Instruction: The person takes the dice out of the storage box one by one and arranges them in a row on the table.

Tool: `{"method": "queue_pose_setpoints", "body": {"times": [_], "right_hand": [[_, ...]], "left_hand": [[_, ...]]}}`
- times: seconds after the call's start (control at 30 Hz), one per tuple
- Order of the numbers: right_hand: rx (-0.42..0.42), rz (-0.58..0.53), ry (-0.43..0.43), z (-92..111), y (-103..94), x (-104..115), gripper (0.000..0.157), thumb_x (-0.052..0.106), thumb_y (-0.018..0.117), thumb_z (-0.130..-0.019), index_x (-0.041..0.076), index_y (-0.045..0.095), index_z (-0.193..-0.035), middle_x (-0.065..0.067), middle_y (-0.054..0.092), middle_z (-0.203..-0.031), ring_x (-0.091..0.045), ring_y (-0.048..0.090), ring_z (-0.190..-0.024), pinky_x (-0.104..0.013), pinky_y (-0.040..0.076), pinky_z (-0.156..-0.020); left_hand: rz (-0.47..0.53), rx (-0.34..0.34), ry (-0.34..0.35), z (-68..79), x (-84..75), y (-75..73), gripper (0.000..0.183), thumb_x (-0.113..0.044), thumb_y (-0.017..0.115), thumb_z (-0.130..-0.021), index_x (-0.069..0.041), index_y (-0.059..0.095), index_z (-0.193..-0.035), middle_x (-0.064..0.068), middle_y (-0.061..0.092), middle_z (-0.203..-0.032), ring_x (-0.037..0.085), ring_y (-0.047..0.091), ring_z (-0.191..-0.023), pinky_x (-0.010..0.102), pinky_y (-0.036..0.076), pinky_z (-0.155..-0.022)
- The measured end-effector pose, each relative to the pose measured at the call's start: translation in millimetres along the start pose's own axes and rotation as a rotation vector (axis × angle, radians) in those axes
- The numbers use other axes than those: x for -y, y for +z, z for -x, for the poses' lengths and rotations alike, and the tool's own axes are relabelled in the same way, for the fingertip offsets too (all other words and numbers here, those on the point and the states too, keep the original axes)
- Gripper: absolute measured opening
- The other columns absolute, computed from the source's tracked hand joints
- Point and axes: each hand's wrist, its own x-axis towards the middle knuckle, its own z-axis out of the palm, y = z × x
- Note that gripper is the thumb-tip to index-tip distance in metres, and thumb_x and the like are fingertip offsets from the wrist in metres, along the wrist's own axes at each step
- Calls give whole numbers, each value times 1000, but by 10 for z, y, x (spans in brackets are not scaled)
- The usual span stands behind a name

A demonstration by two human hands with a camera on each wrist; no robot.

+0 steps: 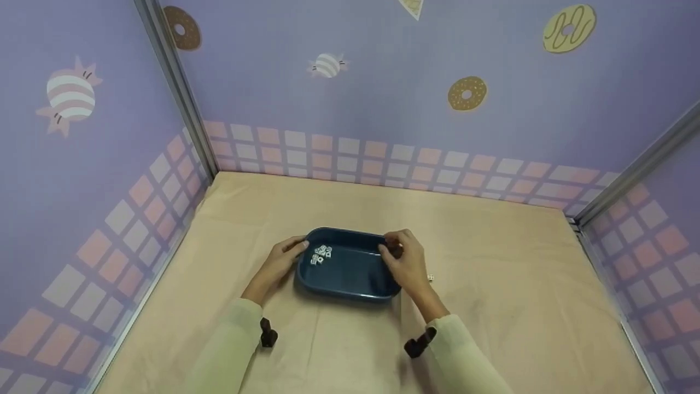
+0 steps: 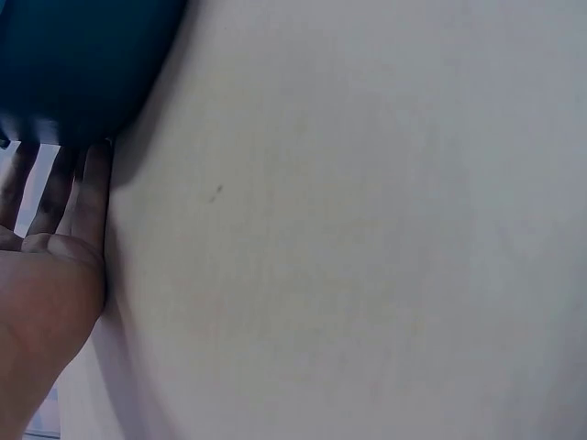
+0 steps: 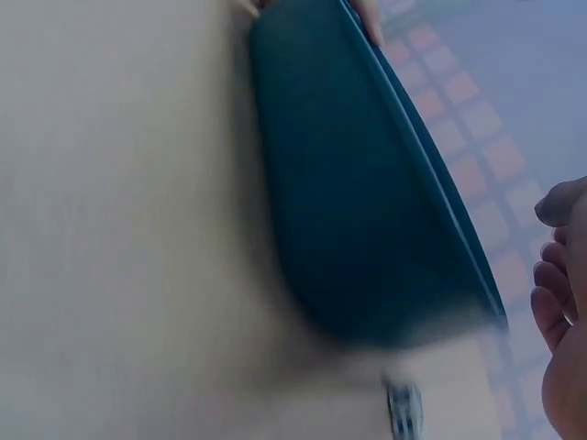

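Note:
A dark blue rectangular tray (image 1: 350,293) with rounded corners sits on the cloth. Several small white dice (image 1: 321,254) lie clustered at its left end. My left hand (image 1: 279,262) grips that end, thumb at the rim; in the left wrist view its fingers (image 2: 90,197) reach the tray's underside. Over the right end is my right hand (image 1: 407,260), its fingers loosely bent. The right wrist view shows that hand (image 3: 561,284) apart from the tray's rim, with nothing visible between thumb and fingers. One white die (image 1: 431,278) lies on the cloth just right of this hand.
A beige cloth (image 1: 514,284) covers the table. Purple walls (image 1: 383,82) printed with sweets and pink and white checks stand at the back and both sides, with metal posts (image 1: 180,93) at the corners. Dark straps (image 1: 268,332) show at both sleeves.

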Motion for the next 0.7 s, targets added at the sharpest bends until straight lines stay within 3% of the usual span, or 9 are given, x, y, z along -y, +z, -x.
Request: {"method": "queue_pose_setpoints", "body": {"times": [0.13,0.37,0.53,0.7], "right_hand": [[66,-19,0,-76,350,158,25,8,80,-94,-2,73,-116,-8,68,-106,-21,68,-91,-35,62,-76],[156,-22,87,-139,799,279,26,11,80,-95,0,73,-118,-7,69,-111,-19,69,-102,-32,61,-87],[233,-10,140,-170,997,319,22,6,80,-94,0,75,-115,-7,69,-106,-19,68,-96,-34,60,-85],[314,33,154,-158,1047,277,22,6,81,-93,1,75,-114,-6,67,-105,-19,68,-96,-36,59,-87]], "left_hand": [[-9,-7,-13,10,-21,-4,48,-34,63,-109,-6,60,-148,16,60,-148,31,57,-138,44,49,-114],[17,1,-32,17,-33,18,50,-35,63,-109,-7,59,-149,15,59,-150,32,55,-141,45,46,-117],[20,-5,-31,13,-46,16,49,-34,64,-108,-4,61,-147,17,60,-148,33,57,-138,44,49,-114],[30,-6,-33,14,-45,7,47,-33,63,-109,-5,62,-146,16,61,-147,31,59,-136,42,51,-111]]}}
